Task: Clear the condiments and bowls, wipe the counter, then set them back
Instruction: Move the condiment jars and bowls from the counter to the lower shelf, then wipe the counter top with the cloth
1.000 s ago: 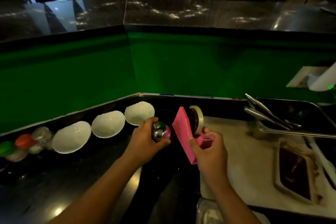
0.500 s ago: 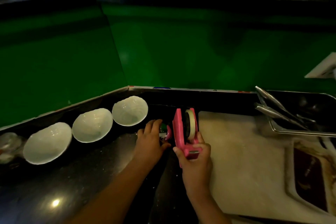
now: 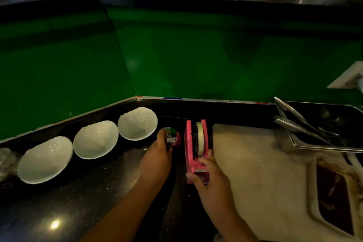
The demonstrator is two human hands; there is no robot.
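Two hands busy. Right hand (image 3: 213,180) curled round near 6 o'clock end of pink tape dispenser (image 3: 189,143), long axis 6-to-12. Left hand (image 3: 157,157) grips shiny round pot (image 3: 172,136) at dispenser's 9 o'clock, just beside, low over dark counter (image 3: 78,202). Row of bowls (image 3: 96,139) further toward 9.

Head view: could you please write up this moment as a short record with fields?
left hand: grips a shiny round item, right of the bowls
right hand: grips the near end of the pink tape dispenser, which stands upright
bowls: three, white, in a row along the left wall; they look empty
board: white, right of the dispenser
tray: metal, far right, with tongs lying over its left rim
counter: dark and glossy
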